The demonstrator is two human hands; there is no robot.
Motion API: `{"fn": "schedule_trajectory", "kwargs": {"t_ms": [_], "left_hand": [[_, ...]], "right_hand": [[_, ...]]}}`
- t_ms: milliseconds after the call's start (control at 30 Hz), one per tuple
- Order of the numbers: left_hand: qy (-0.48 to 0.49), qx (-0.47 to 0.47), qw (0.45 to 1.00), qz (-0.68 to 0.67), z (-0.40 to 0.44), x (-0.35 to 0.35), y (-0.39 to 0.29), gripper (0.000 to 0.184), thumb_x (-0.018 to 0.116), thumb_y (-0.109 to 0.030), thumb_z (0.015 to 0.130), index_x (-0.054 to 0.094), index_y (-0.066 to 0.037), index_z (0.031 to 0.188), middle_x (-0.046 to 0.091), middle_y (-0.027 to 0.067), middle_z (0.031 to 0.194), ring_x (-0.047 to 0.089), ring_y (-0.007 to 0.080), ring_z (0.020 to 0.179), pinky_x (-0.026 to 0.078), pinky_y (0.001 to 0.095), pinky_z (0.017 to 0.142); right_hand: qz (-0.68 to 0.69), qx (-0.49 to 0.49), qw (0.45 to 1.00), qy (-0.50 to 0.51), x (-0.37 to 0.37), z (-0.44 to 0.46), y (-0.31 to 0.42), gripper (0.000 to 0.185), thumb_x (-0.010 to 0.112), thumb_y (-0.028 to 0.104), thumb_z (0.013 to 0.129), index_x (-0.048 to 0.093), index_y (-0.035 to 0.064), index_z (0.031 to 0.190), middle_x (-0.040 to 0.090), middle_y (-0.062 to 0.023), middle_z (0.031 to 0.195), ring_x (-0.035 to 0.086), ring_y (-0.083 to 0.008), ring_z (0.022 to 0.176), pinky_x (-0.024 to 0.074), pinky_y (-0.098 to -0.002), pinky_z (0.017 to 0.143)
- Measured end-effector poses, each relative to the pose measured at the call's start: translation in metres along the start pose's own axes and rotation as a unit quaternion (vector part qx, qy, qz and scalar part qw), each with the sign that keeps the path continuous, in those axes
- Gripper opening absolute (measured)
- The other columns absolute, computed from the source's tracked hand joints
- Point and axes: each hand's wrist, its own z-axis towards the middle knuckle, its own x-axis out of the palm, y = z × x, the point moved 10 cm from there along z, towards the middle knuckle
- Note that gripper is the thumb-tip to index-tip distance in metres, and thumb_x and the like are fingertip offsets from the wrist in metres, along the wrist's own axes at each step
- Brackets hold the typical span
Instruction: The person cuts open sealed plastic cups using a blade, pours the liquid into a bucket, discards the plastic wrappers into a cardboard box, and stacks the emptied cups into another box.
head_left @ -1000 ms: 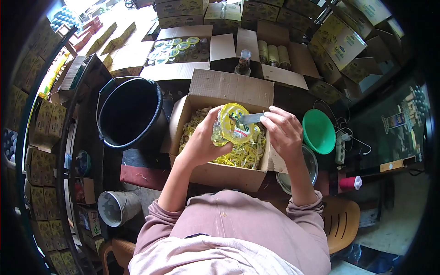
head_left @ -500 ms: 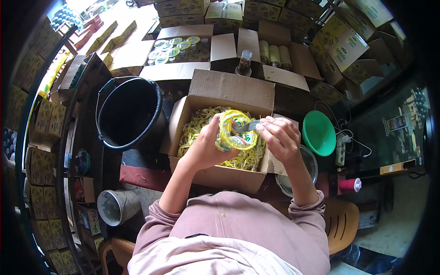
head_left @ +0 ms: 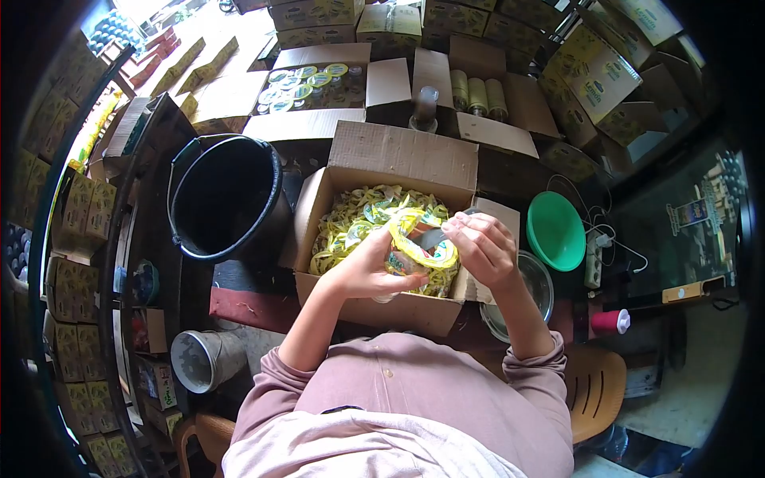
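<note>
Yellow-rimmed container (head_left: 437, 259): compared with half a second ago, it has moved a little lower and to the right, and its ring is turned more; now it is between the two hands, above the open carton.
Left hand (head_left: 362, 269): gripping the container from its left side, with the thumb below the rim.
Right hand (head_left: 488, 248): closed on a flat grey blade (head_left: 433, 238), which points to the left; its tip is in the ring of the container, and I cannot tell what exactly it touches.
Open carton (head_left: 382, 309): directly under the hands, on the desk (head_left: 255, 275), filled with crumpled yellow wrappers (head_left: 343, 227).
Left of the hands: a black bucket (head_left: 231, 199) near the carton, and lower down a grey bucket (head_left: 209, 361).
Right of the hands: a green bowl (head_left: 556, 231) just beside the right hand, a power strip (head_left: 592, 267) next to it, and a pink spool (head_left: 606, 321) lower.
Under the right forearm: a clear bowl (head_left: 547, 296), partly hidden.
Beyond the hands: a jar (head_left: 425, 115) with blurred top, standing between lidded jars (head_left: 303, 88) on the left and three cylinders (head_left: 478, 97) on the right.
</note>
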Motion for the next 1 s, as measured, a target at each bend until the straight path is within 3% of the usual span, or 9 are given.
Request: {"fn": "schedule_trajectory", "kwargs": {"t_ms": [167, 267, 300, 400, 600, 1000], "left_hand": [[0.0, -0.033, 0.999, 0.0, 0.005, 0.001, -0.006, 0.074, 0.075, -0.025, 0.067, 0.037, 0.003, 0.123, 0.052, 0.0149, 0.109, 0.052, 0.0232, 0.1, 0.041, 0.0329, 0.089], [-0.023, -0.03, 0.991, 0.128, 0.007, -0.007, -0.008, 0.079, 0.075, -0.029, 0.066, 0.034, 0.008, 0.123, 0.053, 0.0213, 0.108, 0.054, 0.0295, 0.101, 0.042, 0.0344, 0.088], [-0.027, -0.033, 0.976, 0.213, 0.005, -0.01, -0.004, 0.083, 0.075, -0.03, 0.066, 0.032, 0.012, 0.123, 0.051, 0.0273, 0.107, 0.053, 0.0351, 0.103, 0.042, 0.0349, 0.088], [-0.037, -0.032, 0.969, 0.241, 0.005, -0.014, -0.004, 0.086, 0.076, -0.03, 0.065, 0.03, 0.014, 0.123, 0.051, 0.0298, 0.107, 0.052, 0.0372, 0.103, 0.043, 0.0365, 0.087], [-0.06, -0.013, 0.95, 0.305, 0.003, -0.009, -0.028, 0.085, 0.076, -0.029, 0.064, 0.031, 0.013, 0.123, 0.051, 0.0296, 0.107, 0.053, 0.0382, 0.101, 0.043, 0.0375, 0.086], [-0.028, 0.001, 0.974, 0.224, 0.001, -0.007, -0.013, 0.09, 0.075, -0.031, 0.065, 0.026, 0.015, 0.125, 0.052, 0.0273, 0.106, 0.053, 0.0362, 0.1, 0.042, 0.0365, 0.087]], "right_hand": [[0.026, 0.042, 0.999, -0.014, -0.008, 0.0, -0.006, 0.037, 0.064, -0.004, 0.068, 0.058, -0.0005, 0.103, 0.063, -0.0088, 0.08, 0.062, -0.0207, 0.071, 0.0517, -0.032, 0.065], [0.02, 0.063, 0.998, -0.001, -0.018, 0.002, -0.01, 0.041, 0.062, -0.005, 0.067, 0.057, -0.0013, 0.108, 0.062, -0.0103, 0.08, 0.061, -0.0209, 0.069, 0.0513, -0.0323, 0.064], [0.014, 0.063, 0.998, 0.002, -0.02, 0.003, -0.011, 0.043, 0.061, -0.006, 0.067, 0.056, -0.0015, 0.11, 0.062, -0.0109, 0.079, 0.061, -0.0212, 0.068, 0.0512, -0.0322, 0.063], [0.001, 0.054, 0.999, 0.0, -0.025, 0.001, -0.008, 0.047, 0.061, -0.006, 0.066, 0.055, -0.0018, 0.112, 0.062, -0.0116, 0.078, 0.061, -0.0221, 0.068, 0.0512, -0.0324, 0.063], [-0.01, 0.073, 0.997, 0.018, -0.021, -0.002, -0.009, 0.046, 0.061, -0.006, 0.067, 0.054, -0.0031, 0.112, 0.062, -0.0127, 0.079, 0.061, -0.0224, 0.068, 0.0511, -0.0333, 0.064], [0.005, 0.037, 0.999, -0.035, -0.023, 0.0, -0.002, 0.045, 0.062, -0.007, 0.068, 0.053, -0.0051, 0.112, 0.061, -0.0128, 0.079, 0.061, -0.0223, 0.068, 0.0513, -0.0328, 0.062]]}}
